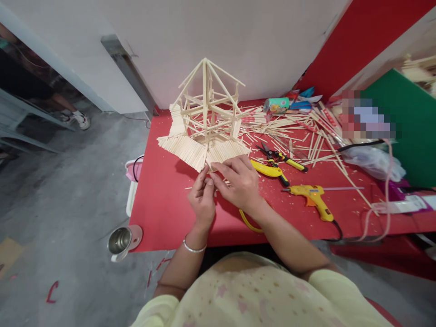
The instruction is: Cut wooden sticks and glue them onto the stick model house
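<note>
A pavilion-like model of pale wooden sticks [206, 106] stands on the red table [163, 190], with a pointed open frame on top and slatted roof panels below. My left hand [203, 195] is at the model's near corner, its thumb and fingers pinched together. Just beside it, my right hand [240, 179] reaches over the edge of the right slatted panel [228, 149], fingertips pressed close to the left ones. Whatever small piece lies between the fingertips is hidden. The left slatted panel [184, 150] slopes away from my left hand.
To the right lie yellow-black cutters [289, 162], a yellow glue gun [315, 197] with its cord, and many loose sticks [282, 127]. A green can [276, 105] lies behind them. A metal mug [124, 240] is by the table's left edge. A person's foot [81, 120] shows far left.
</note>
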The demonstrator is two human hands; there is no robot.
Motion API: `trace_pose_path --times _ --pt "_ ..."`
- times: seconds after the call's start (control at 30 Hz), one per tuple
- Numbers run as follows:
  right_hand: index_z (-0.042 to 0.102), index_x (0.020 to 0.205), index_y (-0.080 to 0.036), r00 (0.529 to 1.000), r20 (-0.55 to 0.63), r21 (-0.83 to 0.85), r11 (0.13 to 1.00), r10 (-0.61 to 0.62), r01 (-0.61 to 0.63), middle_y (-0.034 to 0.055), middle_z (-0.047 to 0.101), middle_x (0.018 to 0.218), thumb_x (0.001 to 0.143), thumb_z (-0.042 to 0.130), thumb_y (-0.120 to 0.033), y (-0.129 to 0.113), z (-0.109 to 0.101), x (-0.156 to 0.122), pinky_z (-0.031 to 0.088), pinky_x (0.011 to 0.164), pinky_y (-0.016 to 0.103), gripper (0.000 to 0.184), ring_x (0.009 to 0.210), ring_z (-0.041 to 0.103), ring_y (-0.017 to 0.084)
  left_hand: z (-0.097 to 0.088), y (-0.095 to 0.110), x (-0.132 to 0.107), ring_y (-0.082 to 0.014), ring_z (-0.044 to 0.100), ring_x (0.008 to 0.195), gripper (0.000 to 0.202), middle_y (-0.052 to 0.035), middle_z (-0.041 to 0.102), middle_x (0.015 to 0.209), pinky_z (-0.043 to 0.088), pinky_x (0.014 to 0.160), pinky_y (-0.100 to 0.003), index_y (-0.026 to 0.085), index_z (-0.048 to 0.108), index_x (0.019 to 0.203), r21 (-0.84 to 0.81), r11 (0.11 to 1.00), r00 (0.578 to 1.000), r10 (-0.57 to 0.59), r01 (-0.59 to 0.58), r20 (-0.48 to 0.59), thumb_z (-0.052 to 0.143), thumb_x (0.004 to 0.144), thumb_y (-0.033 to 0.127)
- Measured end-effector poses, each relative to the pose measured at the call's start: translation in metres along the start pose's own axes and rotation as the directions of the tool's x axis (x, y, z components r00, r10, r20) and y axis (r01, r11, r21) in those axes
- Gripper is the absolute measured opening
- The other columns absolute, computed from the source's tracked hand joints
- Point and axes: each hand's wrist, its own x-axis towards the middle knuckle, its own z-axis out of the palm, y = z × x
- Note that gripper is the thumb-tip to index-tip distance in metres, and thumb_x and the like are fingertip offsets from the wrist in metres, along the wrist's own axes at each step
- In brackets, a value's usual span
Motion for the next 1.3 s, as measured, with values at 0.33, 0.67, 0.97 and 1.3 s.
trace_pose_path --times 0.33,0.67,0.97,1.3 --pt "0.074 0.115 -0.025 1.000 -0.018 0.040 0.999 0.003 -0.003 0.0056 0.066 0.093 0.093 0.067 -0.027 0.001 0.004 0.000 0.048 0.081 0.036 0.023 0.089 0.055 0.020 -0.001 -0.002 0.000 -0.0086 0.044 0.054 0.040 0.0008 0.061 0.072 0.041 0.052 -0.023 0.026 0.073 0.128 -0.004 1.000 1.000 0.008 -0.008 0.006 0.071 0.090 0.037" --pt "0.076 0.112 -0.026 1.000 0.005 0.043 0.999 0.023 -0.023 0.0060 0.065 0.094 0.093 0.066 -0.028 0.001 0.005 -0.001 0.048 0.082 0.037 0.021 0.090 0.054 0.020 0.000 0.000 -0.001 -0.0087 0.044 0.054 0.042 0.0003 0.062 0.074 0.042 0.052 -0.023 0.025 0.072 0.128 0.011 1.000 1.000 -0.001 0.001 0.009 0.072 0.089 0.039" --pt "0.073 0.117 -0.024 0.999 0.035 0.040 0.999 -0.001 0.000 0.0064 0.066 0.097 0.094 0.064 -0.027 0.002 0.003 0.007 0.049 0.083 0.037 0.025 0.093 0.054 0.021 0.001 0.001 -0.001 -0.0080 0.046 0.054 0.040 0.0018 0.057 0.070 0.041 0.051 -0.021 0.025 0.072 0.127 -0.047 0.999 1.000 -0.008 0.009 0.006 0.072 0.089 0.038" --pt "0.073 0.118 -0.023 0.991 0.114 0.013 0.997 -0.077 0.076 0.0071 0.065 0.103 0.095 0.062 -0.027 0.005 -0.004 0.015 0.047 0.087 0.039 0.025 0.100 0.052 0.023 -0.002 -0.002 -0.001 -0.0084 0.049 0.054 0.037 0.0017 0.058 0.069 0.042 0.051 -0.021 0.024 0.072 0.125 -0.064 0.998 1.000 -0.009 0.010 0.022 0.072 0.090 0.036"
